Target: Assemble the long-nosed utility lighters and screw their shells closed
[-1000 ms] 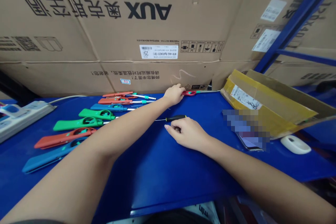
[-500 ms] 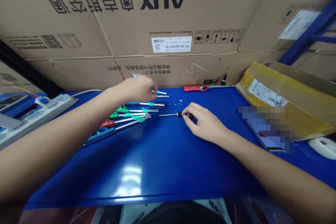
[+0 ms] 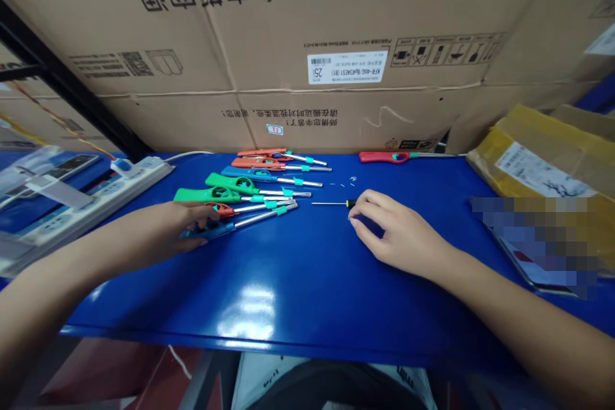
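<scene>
My left hand reaches in from the left, its fingers curled around the handle of the nearest blue long-necked lighter. A row of similar lighters lies beyond it: an orange-red lighter, two green ones including the farther green lighter, a blue lighter and orange ones including an orange lighter at the back. Green tape marks their metal necks. In my right hand is a small screwdriver, gripped by its black and yellow handle, with the shaft pointing left.
Tiny white pieces lie beyond the screwdriver. A red lighter rests by the large carton. On the left sits a white power strip. A yellow-taped parcel and a blurred-out phone-like device are on the right.
My left hand has come from the back of the lighter row to the nearest blue lighter. The view has swung left. My right hand still holds the screwdriver.
</scene>
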Action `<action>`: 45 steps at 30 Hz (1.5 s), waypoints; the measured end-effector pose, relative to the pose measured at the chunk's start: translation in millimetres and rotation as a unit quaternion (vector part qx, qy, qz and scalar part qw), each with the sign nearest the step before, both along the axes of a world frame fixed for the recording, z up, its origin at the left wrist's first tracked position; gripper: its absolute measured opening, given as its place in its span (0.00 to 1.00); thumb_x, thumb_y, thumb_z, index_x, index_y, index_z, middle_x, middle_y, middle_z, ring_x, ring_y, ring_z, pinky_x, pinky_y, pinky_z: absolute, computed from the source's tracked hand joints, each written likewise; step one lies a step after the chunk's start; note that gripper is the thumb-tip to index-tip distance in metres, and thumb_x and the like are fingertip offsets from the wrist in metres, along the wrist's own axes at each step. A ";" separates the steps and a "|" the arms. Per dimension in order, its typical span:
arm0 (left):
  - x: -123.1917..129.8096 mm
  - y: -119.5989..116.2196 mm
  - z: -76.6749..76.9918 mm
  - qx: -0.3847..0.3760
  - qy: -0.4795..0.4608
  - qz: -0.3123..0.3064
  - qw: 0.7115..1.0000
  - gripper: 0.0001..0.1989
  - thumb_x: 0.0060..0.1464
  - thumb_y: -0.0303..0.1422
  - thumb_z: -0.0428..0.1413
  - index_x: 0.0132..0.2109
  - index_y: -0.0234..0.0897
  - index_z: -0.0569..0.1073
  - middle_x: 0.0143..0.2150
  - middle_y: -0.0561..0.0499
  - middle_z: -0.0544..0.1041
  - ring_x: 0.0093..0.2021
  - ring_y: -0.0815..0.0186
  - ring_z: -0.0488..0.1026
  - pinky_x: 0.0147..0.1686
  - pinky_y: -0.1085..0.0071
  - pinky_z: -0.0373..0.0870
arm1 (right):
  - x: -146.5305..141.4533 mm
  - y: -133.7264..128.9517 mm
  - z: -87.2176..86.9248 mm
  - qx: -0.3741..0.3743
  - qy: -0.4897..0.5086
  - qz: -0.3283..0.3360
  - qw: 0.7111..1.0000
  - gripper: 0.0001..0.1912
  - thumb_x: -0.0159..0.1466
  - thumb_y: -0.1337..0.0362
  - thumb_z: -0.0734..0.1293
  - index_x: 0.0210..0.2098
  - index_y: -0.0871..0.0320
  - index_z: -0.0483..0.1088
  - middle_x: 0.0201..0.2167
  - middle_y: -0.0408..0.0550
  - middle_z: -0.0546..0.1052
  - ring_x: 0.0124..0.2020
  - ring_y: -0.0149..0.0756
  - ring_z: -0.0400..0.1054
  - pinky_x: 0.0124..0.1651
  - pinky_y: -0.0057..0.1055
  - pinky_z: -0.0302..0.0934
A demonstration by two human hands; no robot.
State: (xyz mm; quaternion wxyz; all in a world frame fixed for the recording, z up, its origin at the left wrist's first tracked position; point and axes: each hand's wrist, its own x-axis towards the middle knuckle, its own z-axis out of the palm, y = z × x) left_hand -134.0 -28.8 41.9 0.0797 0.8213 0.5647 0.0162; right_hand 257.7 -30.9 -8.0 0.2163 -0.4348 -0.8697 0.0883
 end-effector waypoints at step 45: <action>142.0 -2.0 -52.8 -0.052 -0.167 -0.351 0.920 0.12 0.63 0.42 0.58 0.43 0.37 0.76 0.39 0.51 0.77 0.40 0.65 0.75 0.39 0.71 0.69 | 17.4 -4.8 29.0 -0.274 -0.122 0.172 0.938 0.10 0.63 0.58 0.73 0.34 0.56 0.70 0.34 0.41 0.72 0.35 0.32 0.66 0.35 0.29 0.56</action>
